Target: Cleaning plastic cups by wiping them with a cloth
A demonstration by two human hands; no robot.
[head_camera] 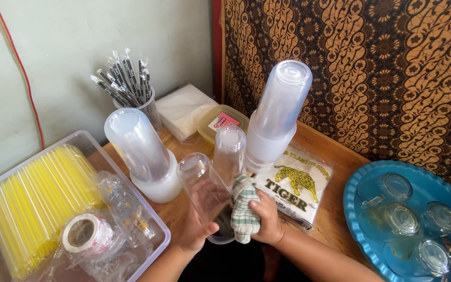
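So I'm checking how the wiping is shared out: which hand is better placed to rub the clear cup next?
The right hand: it already grips the checked cloth beside the clear cup, while the left hand holds that cup.

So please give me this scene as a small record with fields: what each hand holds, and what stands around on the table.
left hand: left hand grips a clear plastic cup, tilted, mouth toward the person
right hand: right hand holds a green checked cloth against the cup
behind the hands: two stacks of upturned clear cups
left side: clear bin with yellow straws and a tape roll
right side: blue tray bearing glass jars
back: cup of wrapped black straws
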